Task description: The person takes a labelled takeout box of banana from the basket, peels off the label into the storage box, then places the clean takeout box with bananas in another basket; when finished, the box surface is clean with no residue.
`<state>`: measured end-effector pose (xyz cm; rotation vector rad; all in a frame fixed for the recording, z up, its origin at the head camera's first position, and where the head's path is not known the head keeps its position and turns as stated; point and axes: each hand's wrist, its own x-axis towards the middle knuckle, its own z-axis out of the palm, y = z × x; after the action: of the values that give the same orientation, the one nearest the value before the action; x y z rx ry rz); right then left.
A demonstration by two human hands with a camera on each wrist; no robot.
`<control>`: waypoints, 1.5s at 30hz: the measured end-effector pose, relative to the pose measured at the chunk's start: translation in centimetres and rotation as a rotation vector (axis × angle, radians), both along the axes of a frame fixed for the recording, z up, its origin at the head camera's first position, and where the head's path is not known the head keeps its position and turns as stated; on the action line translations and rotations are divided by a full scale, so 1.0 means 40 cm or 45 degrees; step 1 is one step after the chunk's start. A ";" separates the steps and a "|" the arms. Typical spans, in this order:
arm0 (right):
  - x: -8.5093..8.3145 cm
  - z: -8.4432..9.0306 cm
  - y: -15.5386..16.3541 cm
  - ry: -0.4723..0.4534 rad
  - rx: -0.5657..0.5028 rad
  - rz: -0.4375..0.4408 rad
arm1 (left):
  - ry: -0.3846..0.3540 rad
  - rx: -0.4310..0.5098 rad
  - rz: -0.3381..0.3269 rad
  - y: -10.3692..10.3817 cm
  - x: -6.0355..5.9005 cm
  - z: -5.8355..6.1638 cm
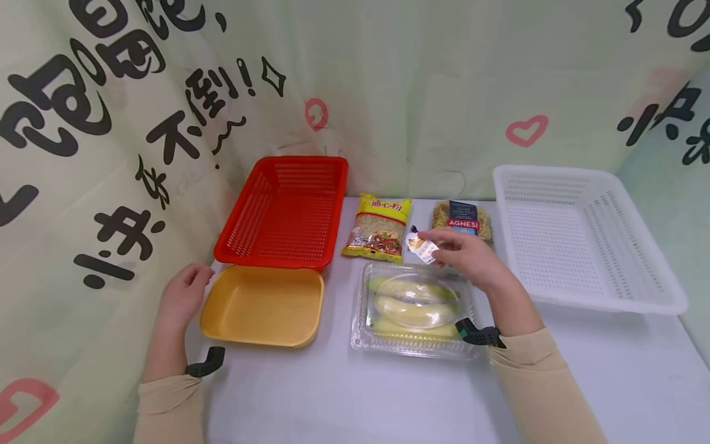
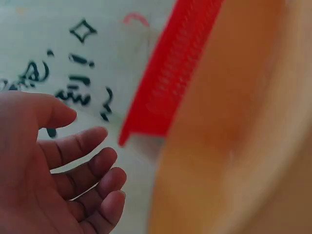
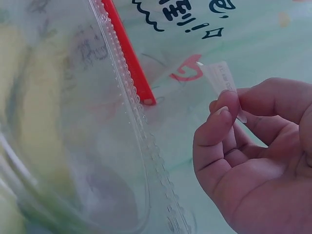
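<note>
Right hand (image 1: 466, 256) pinches small sachet (image 1: 423, 248) btwn thumb & fingers, mid-frame, just above clear banana box (image 1: 413, 308). Left hand (image 1: 183, 296) relaxed, fingers loose, holding nothing, lower left beside yellow tray (image 1: 263, 305) on bench (image 1: 610, 370).

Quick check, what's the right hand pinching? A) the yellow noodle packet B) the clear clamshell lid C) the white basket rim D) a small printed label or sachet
D: the right hand pinches a small printed label or sachet between thumb and fingertips, held above the clear clamshell of bananas without touching it.
</note>
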<state>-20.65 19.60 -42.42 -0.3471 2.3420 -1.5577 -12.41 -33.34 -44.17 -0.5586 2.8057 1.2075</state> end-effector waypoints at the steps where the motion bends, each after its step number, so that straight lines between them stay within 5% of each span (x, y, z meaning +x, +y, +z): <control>1: 0.000 0.001 0.001 -0.003 -0.009 0.000 | -0.036 0.014 -0.013 -0.014 0.000 -0.012; 9: 0.003 -0.001 0.006 -0.045 -0.073 -0.016 | -0.228 0.128 -0.149 -0.059 -0.008 -0.080; 24: 0.006 0.001 0.004 -0.091 -0.113 -0.044 | -0.078 0.179 -0.082 -0.083 -0.008 -0.147; 45: 0.009 0.003 -0.005 -0.162 -0.237 -0.019 | -0.010 0.285 -0.048 -0.028 -0.020 -0.169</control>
<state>-20.28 19.38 -42.30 -0.2644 2.1156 -1.7557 -13.21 -34.46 -50.93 -0.4909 2.6125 1.4811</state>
